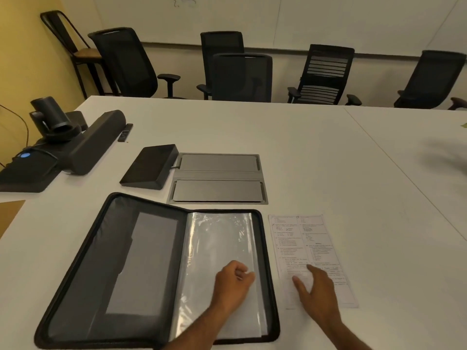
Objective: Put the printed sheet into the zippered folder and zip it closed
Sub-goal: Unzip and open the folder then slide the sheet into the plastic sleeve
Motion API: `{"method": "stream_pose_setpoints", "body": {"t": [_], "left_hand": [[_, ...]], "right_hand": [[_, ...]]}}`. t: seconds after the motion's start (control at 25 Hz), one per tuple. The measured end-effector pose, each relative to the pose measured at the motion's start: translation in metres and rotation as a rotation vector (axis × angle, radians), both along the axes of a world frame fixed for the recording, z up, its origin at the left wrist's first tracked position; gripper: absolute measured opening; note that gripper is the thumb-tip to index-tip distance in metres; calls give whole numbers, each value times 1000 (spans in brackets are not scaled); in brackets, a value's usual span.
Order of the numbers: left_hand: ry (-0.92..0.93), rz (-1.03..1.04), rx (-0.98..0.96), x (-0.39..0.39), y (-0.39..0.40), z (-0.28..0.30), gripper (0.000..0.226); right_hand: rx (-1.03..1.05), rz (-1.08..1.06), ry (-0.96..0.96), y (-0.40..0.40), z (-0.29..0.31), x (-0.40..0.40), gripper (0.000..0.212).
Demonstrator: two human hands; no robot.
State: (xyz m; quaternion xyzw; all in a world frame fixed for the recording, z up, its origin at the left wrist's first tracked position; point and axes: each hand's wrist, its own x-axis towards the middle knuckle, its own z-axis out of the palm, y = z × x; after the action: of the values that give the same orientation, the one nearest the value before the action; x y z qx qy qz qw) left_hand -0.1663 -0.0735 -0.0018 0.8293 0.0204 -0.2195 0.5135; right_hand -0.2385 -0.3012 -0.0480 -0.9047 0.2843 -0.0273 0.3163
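Observation:
The black zippered folder (141, 261) lies open flat on the white table, its grey inner cover on the left and clear plastic sleeves (217, 238) on the right. My left hand (233, 281) rests on the sleeves near their right edge, fingers curled and pinching at a sleeve edge. The printed sheet (303, 243) lies on the table just right of the folder. My right hand (317, 289) lies flat on the sheet's lower half, fingers spread.
A grey cable hatch (217, 178) is set in the table behind the folder, with a black tilted console (149, 166) at its left. A speaker bar, camera and remote (96, 142) sit at the far left. Office chairs (242, 77) line the far side.

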Motion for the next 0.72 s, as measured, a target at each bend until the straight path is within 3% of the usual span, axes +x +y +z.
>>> {"method": "stream_pose_setpoints", "body": {"t": [0.2,0.44,0.56,0.72], "left_hand": [[205,-77,-101,7,-92,-3,51],[276,18,-187,11,-137,-23,47],[268,67,-238,13,-145,-27,43],[433,190,-305,21,-146,-30,32]], "right_hand": [[-3,-256,224,-68,6,20,70],[-109,-273,479,-93,1,24,84],[-200,-191,494,-92,-5,20,87],[-320,-134,468,-90,-10,15,88]]}}
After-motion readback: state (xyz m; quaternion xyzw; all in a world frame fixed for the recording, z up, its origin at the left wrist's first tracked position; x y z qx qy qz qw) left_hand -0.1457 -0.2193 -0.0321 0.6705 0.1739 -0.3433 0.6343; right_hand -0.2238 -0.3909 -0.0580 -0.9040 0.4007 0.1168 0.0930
